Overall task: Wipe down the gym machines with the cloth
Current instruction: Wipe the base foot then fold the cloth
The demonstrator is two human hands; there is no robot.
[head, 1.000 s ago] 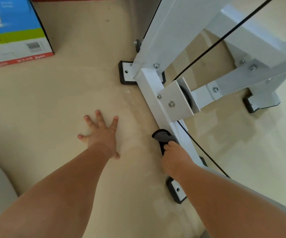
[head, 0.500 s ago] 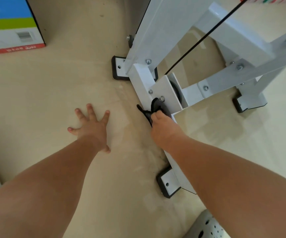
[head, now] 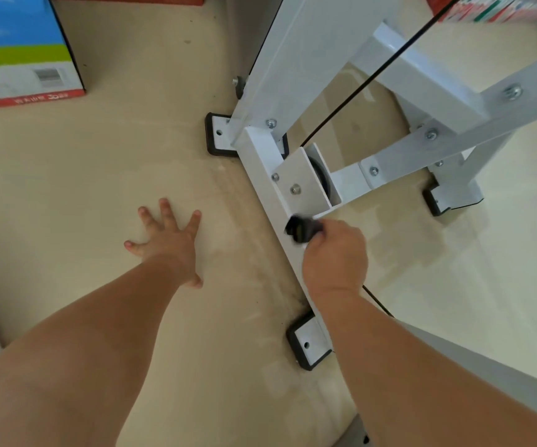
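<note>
A white steel gym machine frame stands on the beige floor, its base bar running from upper middle toward lower right. My right hand grips a small black cloth and holds it against the base bar just below the white pulley bracket. My left hand lies flat on the floor to the left of the bar, fingers spread. A thin black cable runs down to the pulley.
Black rubber feet with white plates sit at the bar's ends, and another at right. A blue and white cardboard box stands at upper left. Dust streaks mark the floor beside the bar.
My right hand slid the cloth up the base bar to the pulley bracket, then back down a little to just below it. My left hand stayed flat on the floor.
</note>
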